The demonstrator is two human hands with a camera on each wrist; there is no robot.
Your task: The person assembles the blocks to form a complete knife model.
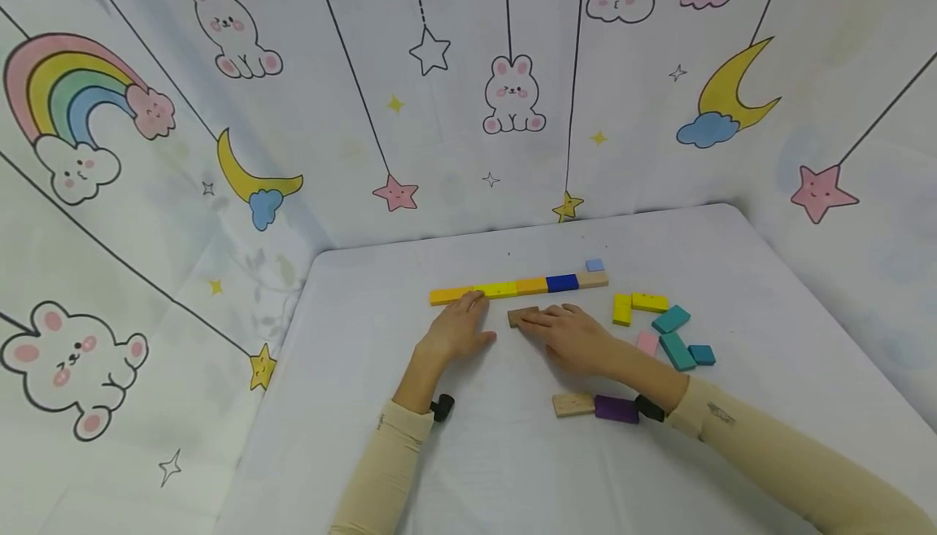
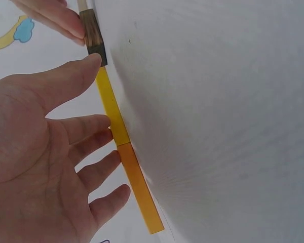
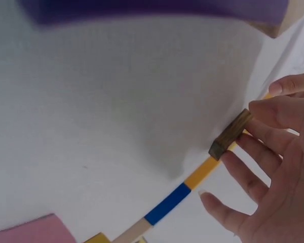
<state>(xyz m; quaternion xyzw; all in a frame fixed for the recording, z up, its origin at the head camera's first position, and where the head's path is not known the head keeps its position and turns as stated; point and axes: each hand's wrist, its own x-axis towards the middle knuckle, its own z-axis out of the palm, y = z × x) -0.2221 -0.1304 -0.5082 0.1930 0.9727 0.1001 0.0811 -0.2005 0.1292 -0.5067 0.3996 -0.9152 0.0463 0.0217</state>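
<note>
A row of flat wooden blocks runs end to end: an orange block (image 1: 451,297), a yellow block (image 1: 501,289), another orange block (image 1: 531,285), a dark blue block (image 1: 562,283) and a pale wooden block (image 1: 592,280). My left hand (image 1: 459,330) touches the row's left part, fingertips spread along the yellow and first orange blocks. A brown wooden block (image 3: 232,134) lies on the near side of the row. My right hand (image 1: 574,340) pinches it between thumb and fingers; those fingers cover part of it in the head view.
Right of the row lie two yellow blocks (image 1: 649,302), several teal and blue blocks (image 1: 677,351) and a pink block (image 1: 647,343), partly hidden. A light blue block (image 1: 594,264) sits behind the row. Under my right forearm are a wooden block (image 1: 573,405) and a purple block (image 1: 616,409).
</note>
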